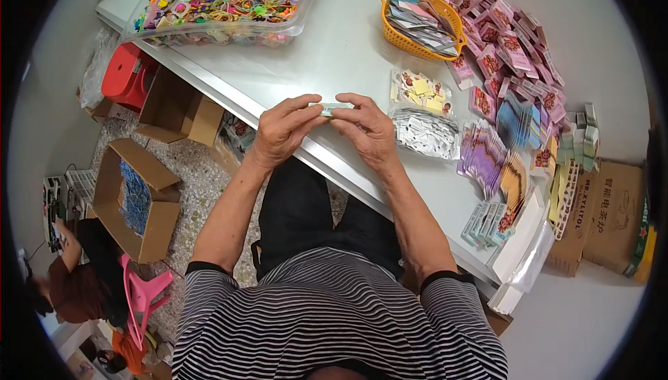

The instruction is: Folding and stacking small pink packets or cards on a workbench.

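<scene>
Above the table's front edge, my left hand [284,129] and my right hand [369,129] pinch a small pale green box [335,108] between fingertips and thumbs, one hand at each end. It looks like a folded paper carton, partly covered by my fingers. Nearest to my right hand lies a clear bag of small white packets [423,133]. Just behind that, another clear bag [419,92] holds yellow and white printed pieces. Fanned stacks of purple cards [480,154] rest farther right.
A clear bin of colourful trinkets [229,4] stands at the back left. An orange basket [421,21] of flat packets sits beside piled pink boxes [511,53]. Cardboard boxes [156,206] and a red stool [124,74] are on the floor, left. Another person [76,275] sits at far left.
</scene>
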Demonstrator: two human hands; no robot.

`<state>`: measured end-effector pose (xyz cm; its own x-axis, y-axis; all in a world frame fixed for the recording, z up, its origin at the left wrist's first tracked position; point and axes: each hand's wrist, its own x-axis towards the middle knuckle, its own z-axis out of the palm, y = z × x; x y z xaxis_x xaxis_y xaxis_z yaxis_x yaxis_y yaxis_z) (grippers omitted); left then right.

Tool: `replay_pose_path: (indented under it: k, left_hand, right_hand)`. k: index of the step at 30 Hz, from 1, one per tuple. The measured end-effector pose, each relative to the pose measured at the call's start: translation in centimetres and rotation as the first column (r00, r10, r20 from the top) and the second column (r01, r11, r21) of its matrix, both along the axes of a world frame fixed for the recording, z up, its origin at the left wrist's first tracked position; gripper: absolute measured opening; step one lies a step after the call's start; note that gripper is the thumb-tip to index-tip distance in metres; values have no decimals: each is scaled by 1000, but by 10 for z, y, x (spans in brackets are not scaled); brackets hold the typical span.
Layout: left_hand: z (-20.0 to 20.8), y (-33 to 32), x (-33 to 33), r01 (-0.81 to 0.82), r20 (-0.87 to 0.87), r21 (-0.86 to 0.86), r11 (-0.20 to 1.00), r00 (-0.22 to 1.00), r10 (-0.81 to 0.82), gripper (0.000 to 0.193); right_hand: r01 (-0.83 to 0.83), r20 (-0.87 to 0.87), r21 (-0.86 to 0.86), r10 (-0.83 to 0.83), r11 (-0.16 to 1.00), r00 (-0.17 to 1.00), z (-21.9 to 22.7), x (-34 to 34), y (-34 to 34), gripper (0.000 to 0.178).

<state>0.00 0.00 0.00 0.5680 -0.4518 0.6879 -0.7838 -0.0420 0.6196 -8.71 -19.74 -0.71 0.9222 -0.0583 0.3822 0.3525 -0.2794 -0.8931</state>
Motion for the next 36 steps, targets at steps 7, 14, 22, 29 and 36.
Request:
replay_pose_path:
  k: [7,14,22,29,36]
  left_hand:
    - [9,1,-5,-107,-95,-36,994,990,103,22]
    - [42,-21,-82,-148,-523,-218,965,852,12,19]
    - [67,-120,-157,394,-768,-276,877,459,-447,42]
    - [47,-190,-193,666,-956,-211,715,12,-293,62]
    - [41,-278,-240,690,-995,-65,721,9,-98,94]
  right_hand:
    - [295,-29,-26,-295,955,955,19,-15,21,63]
    - [438,258,-300,-370,848,893,67,-88,38,76]
    - [854,267,-406,-852,325,451,129,-231,-64,57]
    - [928,180,-371,-983,-34,36,140,-302,-110,54]
    - [667,330,-728,-934,-158,138,85,-302,-102,59]
